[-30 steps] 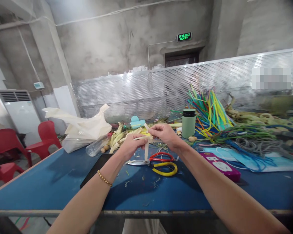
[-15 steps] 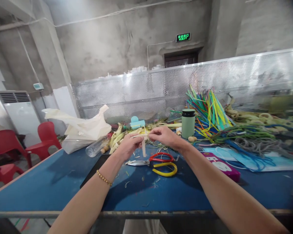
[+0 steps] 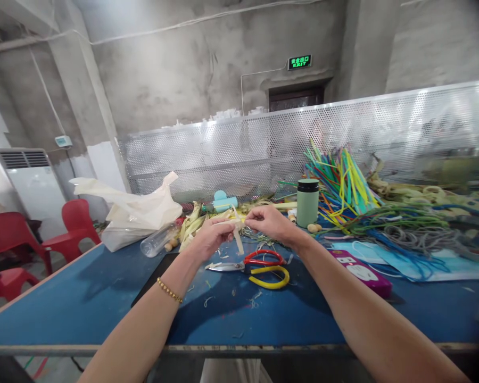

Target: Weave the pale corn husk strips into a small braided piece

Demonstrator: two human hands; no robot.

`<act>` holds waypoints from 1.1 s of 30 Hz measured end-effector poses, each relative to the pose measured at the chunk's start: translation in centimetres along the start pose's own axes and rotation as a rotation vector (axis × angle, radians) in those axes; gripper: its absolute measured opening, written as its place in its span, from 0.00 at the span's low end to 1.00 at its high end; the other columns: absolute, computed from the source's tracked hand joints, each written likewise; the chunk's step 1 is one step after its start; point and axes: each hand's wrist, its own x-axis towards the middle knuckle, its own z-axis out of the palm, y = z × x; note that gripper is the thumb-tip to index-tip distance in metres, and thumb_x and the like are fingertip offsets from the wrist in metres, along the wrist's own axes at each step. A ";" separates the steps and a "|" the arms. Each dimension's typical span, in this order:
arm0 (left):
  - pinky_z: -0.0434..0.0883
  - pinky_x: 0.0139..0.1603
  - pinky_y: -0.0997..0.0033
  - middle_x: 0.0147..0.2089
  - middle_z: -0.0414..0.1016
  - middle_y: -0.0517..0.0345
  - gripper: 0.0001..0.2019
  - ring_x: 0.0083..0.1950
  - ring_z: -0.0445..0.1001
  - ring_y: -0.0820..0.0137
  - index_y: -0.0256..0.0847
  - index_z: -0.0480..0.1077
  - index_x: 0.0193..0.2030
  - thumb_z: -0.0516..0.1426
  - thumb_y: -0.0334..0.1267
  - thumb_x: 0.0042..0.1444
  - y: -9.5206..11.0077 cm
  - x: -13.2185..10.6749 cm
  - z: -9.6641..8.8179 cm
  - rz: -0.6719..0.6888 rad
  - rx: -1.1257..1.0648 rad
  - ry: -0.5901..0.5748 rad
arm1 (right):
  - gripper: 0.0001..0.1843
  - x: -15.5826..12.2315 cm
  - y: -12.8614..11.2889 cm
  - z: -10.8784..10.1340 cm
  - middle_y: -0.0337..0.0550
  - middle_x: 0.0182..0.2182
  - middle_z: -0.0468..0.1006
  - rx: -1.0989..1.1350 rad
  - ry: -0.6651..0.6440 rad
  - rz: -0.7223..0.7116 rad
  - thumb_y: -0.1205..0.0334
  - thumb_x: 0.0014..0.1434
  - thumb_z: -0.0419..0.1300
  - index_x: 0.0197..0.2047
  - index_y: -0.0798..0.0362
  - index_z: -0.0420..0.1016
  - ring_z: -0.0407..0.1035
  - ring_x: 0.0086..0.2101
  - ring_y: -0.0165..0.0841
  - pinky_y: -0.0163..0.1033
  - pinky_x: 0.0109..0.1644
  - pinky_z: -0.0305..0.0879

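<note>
Above the blue table (image 3: 83, 303), my left hand (image 3: 211, 234) pinches a pale corn husk strip (image 3: 238, 240) that crosses another piece and hangs down past the fingertips. My right hand (image 3: 269, 222) is closed at the right end of the same strips, thumb against forefinger, a short way from the left fingertips. Scissors (image 3: 267, 268) with one red and one yellow handle lie below both hands, blades pointing left. Behind the hands is a heap of corn husks (image 3: 191, 226), partly hidden by them.
A cream bag (image 3: 133, 213) and a clear bottle (image 3: 155, 242) sit at left. Under my left forearm lies a dark flat object (image 3: 154, 282). To the right are a green jar (image 3: 307, 205), a purple pack (image 3: 361, 274), blue masks (image 3: 443, 266), cords and colourful strips (image 3: 353, 186).
The hanging end of the pale strip has swung slightly to the right. My right hand has shifted a little right, widening the gap between the fingertips.
</note>
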 end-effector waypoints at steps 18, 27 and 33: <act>0.57 0.23 0.73 0.16 0.66 0.60 0.05 0.20 0.61 0.74 0.37 0.72 0.22 0.57 0.33 0.44 -1.0 -0.3 0.5 0.102 0.628 0.082 | 0.10 -0.8 -2.6 2.2 0.42 0.28 0.72 -0.249 -0.074 -0.384 0.71 0.55 0.54 0.35 0.54 0.77 0.62 0.31 0.30 0.36 0.36 0.54; 0.57 0.23 0.72 0.17 0.67 0.58 0.08 0.21 0.62 0.73 0.39 0.68 0.16 0.57 0.30 0.43 -0.9 -0.1 0.2 0.257 0.678 0.082 | 0.07 -0.8 -3.2 3.0 0.41 0.28 0.74 -0.082 0.037 -0.321 0.65 0.56 0.56 0.33 0.54 0.76 0.63 0.29 0.29 0.35 0.35 0.56; 0.61 0.26 0.72 0.22 0.68 0.57 0.09 0.23 0.64 0.75 0.35 0.71 0.24 0.61 0.39 0.47 -0.6 -0.3 0.4 0.183 0.414 0.095 | 0.13 0.0 -2.0 0.7 0.44 0.31 0.77 0.065 0.334 -0.089 0.57 0.58 0.55 0.38 0.55 0.77 0.66 0.29 0.30 0.36 0.33 0.59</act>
